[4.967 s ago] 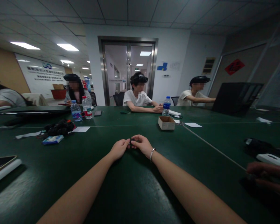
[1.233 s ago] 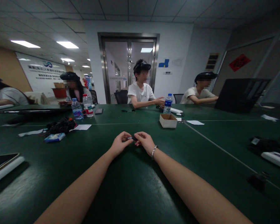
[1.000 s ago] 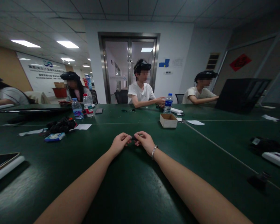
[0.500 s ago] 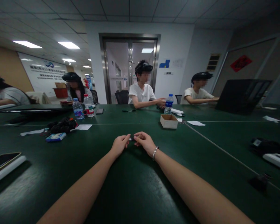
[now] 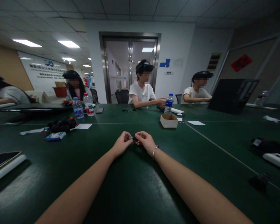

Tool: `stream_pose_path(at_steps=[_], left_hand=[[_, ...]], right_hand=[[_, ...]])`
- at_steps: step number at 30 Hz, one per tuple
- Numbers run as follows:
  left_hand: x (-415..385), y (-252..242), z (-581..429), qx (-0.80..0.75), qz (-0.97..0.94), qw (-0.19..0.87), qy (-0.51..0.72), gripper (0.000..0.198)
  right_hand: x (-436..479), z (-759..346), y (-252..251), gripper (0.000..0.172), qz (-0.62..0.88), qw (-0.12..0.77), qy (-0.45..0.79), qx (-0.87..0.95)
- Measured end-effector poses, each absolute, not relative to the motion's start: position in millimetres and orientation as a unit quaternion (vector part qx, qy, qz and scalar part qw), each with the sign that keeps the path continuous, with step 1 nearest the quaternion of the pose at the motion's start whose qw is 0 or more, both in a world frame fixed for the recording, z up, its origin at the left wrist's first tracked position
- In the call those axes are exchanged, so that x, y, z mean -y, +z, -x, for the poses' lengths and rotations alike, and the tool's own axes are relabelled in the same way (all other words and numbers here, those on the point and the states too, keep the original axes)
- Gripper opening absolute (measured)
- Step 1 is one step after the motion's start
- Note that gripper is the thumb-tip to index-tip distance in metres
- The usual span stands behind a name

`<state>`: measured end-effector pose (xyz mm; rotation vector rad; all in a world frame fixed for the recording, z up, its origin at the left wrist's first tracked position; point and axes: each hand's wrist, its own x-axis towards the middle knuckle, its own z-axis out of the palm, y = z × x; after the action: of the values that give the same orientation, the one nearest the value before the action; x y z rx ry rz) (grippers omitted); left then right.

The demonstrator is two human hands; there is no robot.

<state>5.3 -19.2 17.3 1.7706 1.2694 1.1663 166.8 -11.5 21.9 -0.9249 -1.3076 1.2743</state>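
Observation:
Over the green table, my right hand [image 5: 145,141], with a metal bracelet at the wrist, pinches a small black piece with a silver end [image 5: 131,137]. Its exact kind is too small to make out. From the other side, the fingers of my left hand [image 5: 122,143] close around the silver end. Both hands are close together near the middle of the table [image 5: 130,180], and the fingers partly hide the piece. An open cardboard box [image 5: 169,121] stands beyond my right hand.
Two bottles [image 5: 78,109], a dark bundle of gear [image 5: 63,125] and a blue packet [image 5: 56,136] are at left. Another bottle [image 5: 169,103] stands behind the box. A phone [image 5: 4,161] lies near left; a black clip [image 5: 261,180] sits at right. Several people sit across the table.
My left fingers have shifted on the small piece, and more of its silver end shows. Across the table at right, the dark upright panel has moved left, uncovering a bottle behind it.

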Motion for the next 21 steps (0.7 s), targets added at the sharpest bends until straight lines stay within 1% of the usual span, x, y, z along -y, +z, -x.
stream_pose_path(at_steps=[2,5,6,8,11,14,17,18,21], left_hand=[[18.5,17.2,-5.3,-0.485,-0.658,0.348,0.459,0.045],[18.1,17.4,-5.5,-0.5,-0.649,0.384,0.425,0.044],[18.2,17.4,-5.5,-0.495,-0.66,0.376,0.422,0.044],[18.6,17.2,-5.3,-0.477,-0.676,0.348,0.441,0.036],[19.0,16.3,-5.0,-0.477,-0.657,0.358,0.462,0.043],[18.8,15.2,-5.6,-0.475,-0.653,0.381,0.45,0.039],[18.3,14.5,-6.6,-0.448,-0.661,0.369,0.475,0.052],[18.0,14.2,-6.8,-0.448,-0.658,0.375,0.475,0.053],[17.0,12.9,-6.5,-0.459,-0.653,0.392,0.458,0.042]], right_hand=[[11.2,-166.7,21.8,0.036,0.386,0.52,0.533,0.545],[10.8,-166.1,21.5,0.036,0.386,0.519,0.527,0.551],[10.7,-165.9,21.3,0.036,0.385,0.522,0.527,0.55],[10.5,-165.7,20.7,0.036,0.386,0.528,0.528,0.542],[10.2,-165.5,19.9,0.037,0.386,0.527,0.53,0.54],[10.0,-165.3,19.8,0.036,0.385,0.519,0.528,0.551],[10.5,-165.3,20.9,0.035,0.39,0.518,0.526,0.55],[10.9,-165.3,21.5,0.035,0.392,0.516,0.526,0.551],[12.2,-165.4,23.1,0.034,0.392,0.509,0.528,0.555]])
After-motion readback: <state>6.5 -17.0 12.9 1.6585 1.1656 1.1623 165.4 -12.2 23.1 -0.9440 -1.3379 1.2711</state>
